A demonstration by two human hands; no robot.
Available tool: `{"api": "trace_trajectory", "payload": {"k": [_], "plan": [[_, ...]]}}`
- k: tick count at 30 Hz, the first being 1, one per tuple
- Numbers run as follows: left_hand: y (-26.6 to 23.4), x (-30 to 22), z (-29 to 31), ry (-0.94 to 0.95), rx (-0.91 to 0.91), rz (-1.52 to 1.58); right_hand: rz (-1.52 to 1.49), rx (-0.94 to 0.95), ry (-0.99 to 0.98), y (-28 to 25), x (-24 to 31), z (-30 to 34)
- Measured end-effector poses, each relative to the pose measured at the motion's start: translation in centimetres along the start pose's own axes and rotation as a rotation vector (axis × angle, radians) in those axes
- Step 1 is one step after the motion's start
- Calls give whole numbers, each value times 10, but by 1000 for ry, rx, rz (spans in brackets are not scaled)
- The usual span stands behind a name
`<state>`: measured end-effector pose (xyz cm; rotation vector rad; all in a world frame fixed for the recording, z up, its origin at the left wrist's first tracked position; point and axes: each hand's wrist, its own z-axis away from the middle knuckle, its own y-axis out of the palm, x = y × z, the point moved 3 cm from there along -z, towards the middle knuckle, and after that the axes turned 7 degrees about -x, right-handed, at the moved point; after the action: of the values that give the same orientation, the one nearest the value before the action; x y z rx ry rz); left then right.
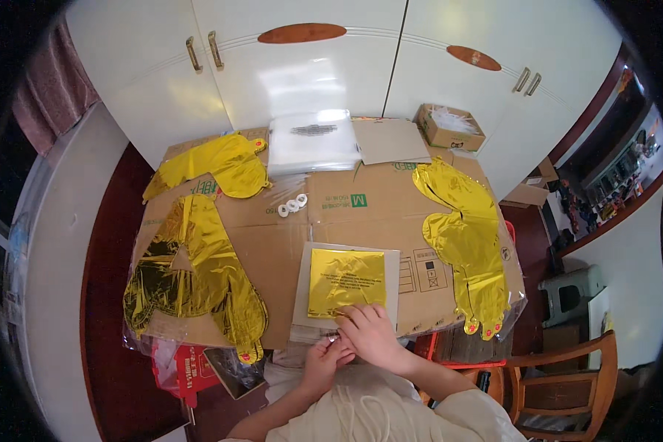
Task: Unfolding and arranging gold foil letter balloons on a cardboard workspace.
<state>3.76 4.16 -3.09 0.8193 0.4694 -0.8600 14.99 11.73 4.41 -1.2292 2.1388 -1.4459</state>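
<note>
The right hand (370, 335) is curling its fingers over the lower edge of a folded gold foil balloon (346, 283) lying on grey card (393, 287); the left hand (325, 365) is bunching below, both grips being unclear.

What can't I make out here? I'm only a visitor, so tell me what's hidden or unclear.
All in the head view:
Whether the left hand and right hand pinch anything: curled fingers hide it.
Part of the gold foil square's lower edge: the right hand covers it.
What the white pieces are: too small.
The wooden chair's lower part: cut off by the bottom edge.
</note>
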Motion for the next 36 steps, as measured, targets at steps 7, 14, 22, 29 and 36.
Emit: {"api": "trace_trajectory", "payload": {"k": [7, 14, 22, 29, 36], "plan": [[14, -16, 10, -126, 25, -5, 81, -11, 29, -4, -16, -2], [-1, -47, 10, 431, 45, -732, -126, -42, 348, -15, -98, -19], [-13, -121, -75, 554, -52, -552, -711, -98, 889, 3, -188, -28], [0, -126, -88, 345, -14, -325, -1119, -312, 1084, 8, -176, -33], [8, -117, -101, 438, 61, -83, -1097, -497, 904, 16, -173, -30]]}}
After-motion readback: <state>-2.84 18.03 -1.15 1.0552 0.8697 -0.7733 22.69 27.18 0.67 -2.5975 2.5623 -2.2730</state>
